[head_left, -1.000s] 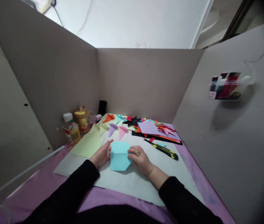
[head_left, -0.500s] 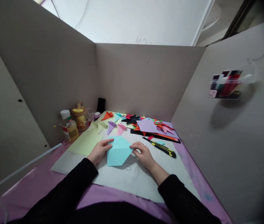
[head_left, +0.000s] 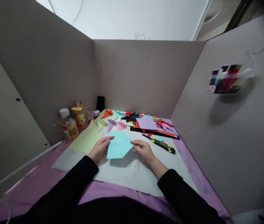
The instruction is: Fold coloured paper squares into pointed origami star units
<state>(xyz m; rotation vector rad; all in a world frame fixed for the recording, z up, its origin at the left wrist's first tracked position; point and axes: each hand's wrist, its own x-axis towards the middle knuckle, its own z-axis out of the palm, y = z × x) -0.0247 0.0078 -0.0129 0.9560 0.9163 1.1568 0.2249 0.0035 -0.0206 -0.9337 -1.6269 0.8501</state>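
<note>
Purple desk (head_left: 40, 182) with a grey mat (head_left: 134, 177)

Under the fingers (head_left: 106, 140) lies blue paper (head_left: 119, 145); left of them a green sheet (head_left: 85, 141) and bottles (head_left: 70, 126), right a cutter (head_left: 161, 144), beyond them coloured paper (head_left: 150, 124).

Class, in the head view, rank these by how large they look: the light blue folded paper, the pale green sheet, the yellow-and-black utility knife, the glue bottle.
1. pale green sheet and light blue folded paper: look alike, unranked
2. yellow-and-black utility knife
3. glue bottle: close to the knife, unsure
</note>
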